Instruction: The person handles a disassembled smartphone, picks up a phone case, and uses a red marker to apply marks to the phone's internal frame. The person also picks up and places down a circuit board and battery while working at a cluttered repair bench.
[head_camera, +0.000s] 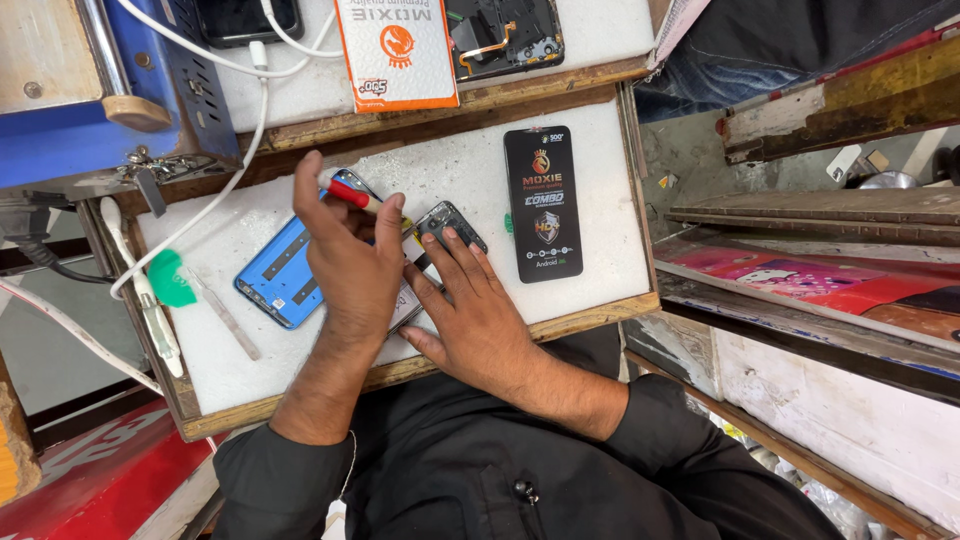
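While left hand (350, 265) pinches red-handled screwdriver (350, 194), right hand (480, 315) (flat, spread) steadies opened phone (445, 228).

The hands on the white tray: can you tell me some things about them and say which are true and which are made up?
1. The left hand holds a red-handled tool. True.
2. The right hand is lifted high off the opened phone. False: it presses flat on it.
3. A blue back cover lies beside the left hand. True.
4. The black screen lies under the right hand. False: it lies apart, untouched.
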